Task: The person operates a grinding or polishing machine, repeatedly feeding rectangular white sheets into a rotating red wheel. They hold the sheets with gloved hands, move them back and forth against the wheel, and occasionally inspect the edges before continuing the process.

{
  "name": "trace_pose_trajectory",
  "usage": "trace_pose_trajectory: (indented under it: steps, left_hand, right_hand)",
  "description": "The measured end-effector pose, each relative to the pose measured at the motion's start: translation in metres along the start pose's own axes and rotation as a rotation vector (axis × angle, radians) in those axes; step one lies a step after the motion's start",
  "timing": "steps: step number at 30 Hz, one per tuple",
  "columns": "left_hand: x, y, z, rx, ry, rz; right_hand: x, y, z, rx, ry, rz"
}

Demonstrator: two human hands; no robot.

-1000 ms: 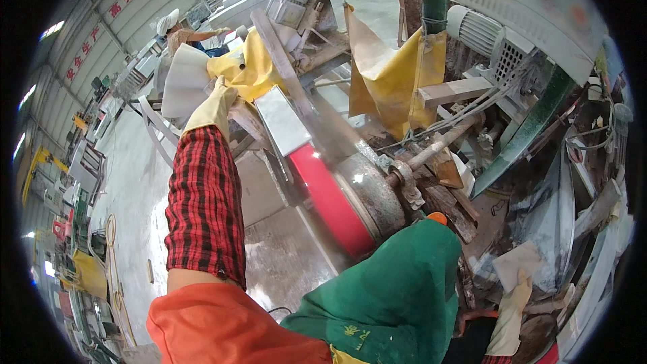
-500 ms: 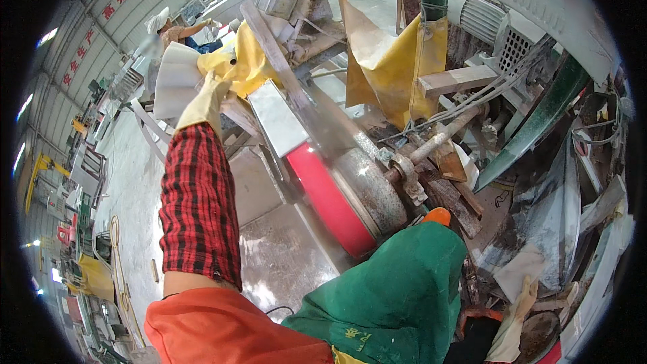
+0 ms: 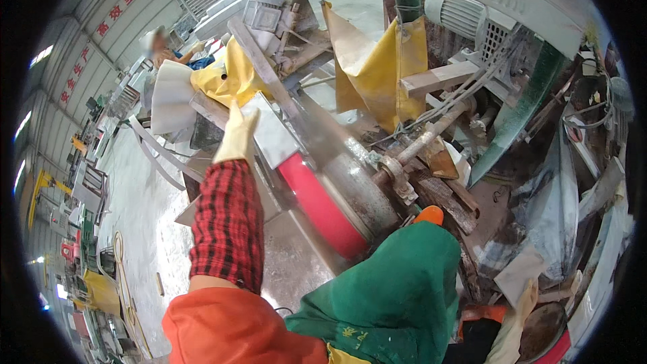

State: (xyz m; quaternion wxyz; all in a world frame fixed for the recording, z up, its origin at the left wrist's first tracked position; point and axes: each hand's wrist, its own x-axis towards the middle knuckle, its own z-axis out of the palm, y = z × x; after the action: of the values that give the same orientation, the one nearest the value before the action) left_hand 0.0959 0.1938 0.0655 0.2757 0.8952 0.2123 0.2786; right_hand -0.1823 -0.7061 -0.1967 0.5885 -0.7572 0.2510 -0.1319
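Note:
My left hand, in a pale glove, reaches forward with its thumb apart from its fingers. It is beside the flat white surface in line with the red belt; whether it touches is unclear. The belt runs alongside a worn metal drum. At the lower right, my right hand, also in a pale glove, is closed on the lower edge of a pale square tile. Its fingers are partly hidden. The tile tilts above a heap of scrap.
A yellow sheet drapes beyond the belt, and another yellow sheet hangs behind the drum. A motor, cables and a green post stand right. Scrap boards lie below. Another person works at far left.
My left hand has drawn back toward me and to the right, from the yellow sheet to beside the white surface. My right hand still holds the tile. The view has shifted slightly.

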Motion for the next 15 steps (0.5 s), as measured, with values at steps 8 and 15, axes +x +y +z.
trace_pose_trajectory:
  steps: [8, 15]
  left_hand:
    - [-0.113, 0.037, 0.071, 0.604, -0.079, -0.17]
    - [-0.125, 0.026, 0.083, 0.641, 0.087, 0.023]
  right_hand:
    - [-0.016, -0.06, 0.051, -0.012, 0.021, -0.002]
    - [-0.016, -0.044, 0.056, 0.241, 0.024, 0.072]
